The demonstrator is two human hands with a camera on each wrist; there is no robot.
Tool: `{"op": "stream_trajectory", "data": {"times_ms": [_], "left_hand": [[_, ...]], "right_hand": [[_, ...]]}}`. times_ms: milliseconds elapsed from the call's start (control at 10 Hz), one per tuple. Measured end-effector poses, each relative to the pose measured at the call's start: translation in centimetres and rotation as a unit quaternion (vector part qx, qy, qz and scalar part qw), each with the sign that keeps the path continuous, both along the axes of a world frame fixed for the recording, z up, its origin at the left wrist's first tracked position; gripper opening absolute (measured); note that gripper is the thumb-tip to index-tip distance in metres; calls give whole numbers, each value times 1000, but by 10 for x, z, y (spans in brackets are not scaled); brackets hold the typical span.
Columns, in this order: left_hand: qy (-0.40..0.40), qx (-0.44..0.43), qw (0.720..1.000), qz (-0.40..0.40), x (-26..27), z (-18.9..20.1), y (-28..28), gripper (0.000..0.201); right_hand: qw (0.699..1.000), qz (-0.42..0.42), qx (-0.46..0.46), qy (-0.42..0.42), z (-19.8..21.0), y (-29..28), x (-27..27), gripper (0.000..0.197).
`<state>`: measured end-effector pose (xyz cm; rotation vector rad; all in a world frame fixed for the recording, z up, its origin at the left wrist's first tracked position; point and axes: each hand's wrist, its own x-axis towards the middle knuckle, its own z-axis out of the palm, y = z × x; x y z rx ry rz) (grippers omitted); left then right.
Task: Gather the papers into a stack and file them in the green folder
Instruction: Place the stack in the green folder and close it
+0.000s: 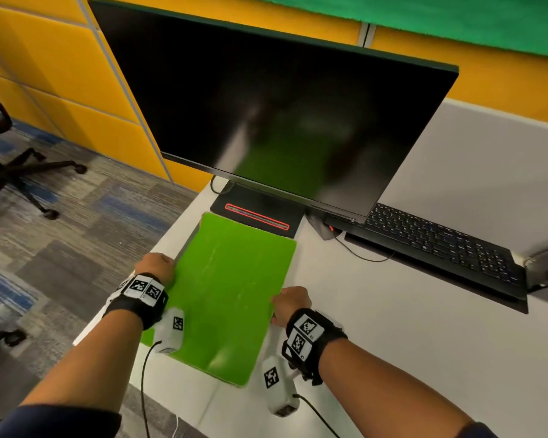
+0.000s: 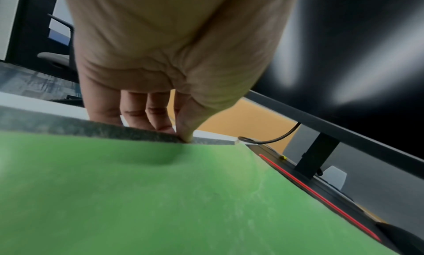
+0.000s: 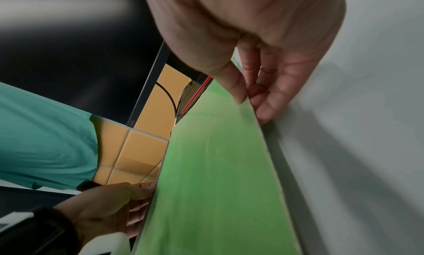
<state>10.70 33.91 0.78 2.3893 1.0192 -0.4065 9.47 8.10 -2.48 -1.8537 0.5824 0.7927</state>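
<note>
The green folder lies closed, held a little above the white desk in front of the monitor. My left hand grips its left edge, thumb on top and fingers underneath. My right hand pinches the right edge, thumb on the cover and fingers below. The folder fills the lower half of the left wrist view, and in the right wrist view the folder tilts up off the desk. No loose papers show; whether any are inside is hidden.
A black monitor stands just behind the folder, its base touching the far edge. A black keyboard lies to the right. The desk's left edge drops to carpet, where an office chair stands.
</note>
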Motion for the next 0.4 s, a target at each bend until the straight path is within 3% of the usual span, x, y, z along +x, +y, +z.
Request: {"op": "stream_trajectory", "data": {"times_ms": [100, 400], "left_hand": [[2, 18, 1000, -3, 7, -6, 1, 28], [4, 41, 999, -2, 2, -9, 7, 34]], "right_hand": [[999, 5, -32, -10, -6, 3, 5, 9], [998, -49, 3, -48, -9, -16, 14, 23]]}}
